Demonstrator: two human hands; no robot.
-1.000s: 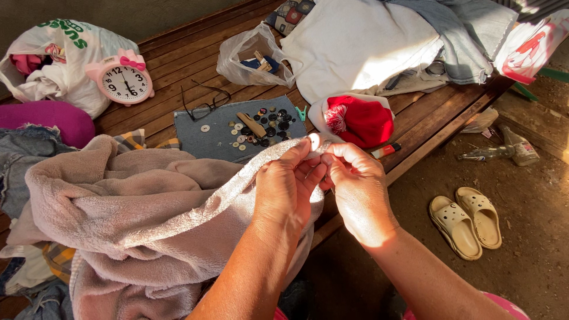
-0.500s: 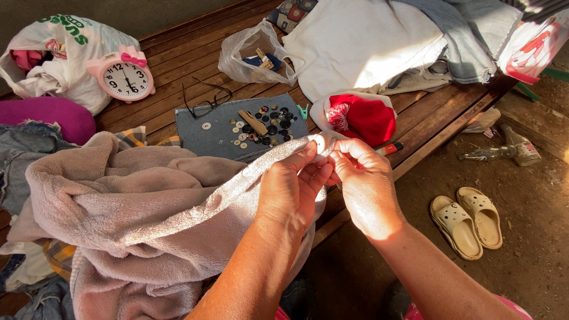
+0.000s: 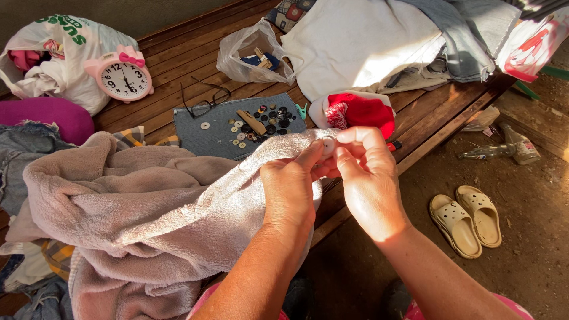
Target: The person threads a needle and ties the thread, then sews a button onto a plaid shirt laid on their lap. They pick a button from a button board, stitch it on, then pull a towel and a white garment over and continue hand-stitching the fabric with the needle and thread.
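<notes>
Raised hands, fluffy pink fleece

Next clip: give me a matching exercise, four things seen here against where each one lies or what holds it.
Things:
1. fleece garment
2. buttons
3. alarm clock
4. sandals

Places:
A. on the dirt ground
B. pinched at its edge by both hands, left hand and right hand
C. leaning against a white bag
D. spread on a grey-blue cloth patch

Pairs: 1-B, 2-D, 3-C, 4-A
</notes>
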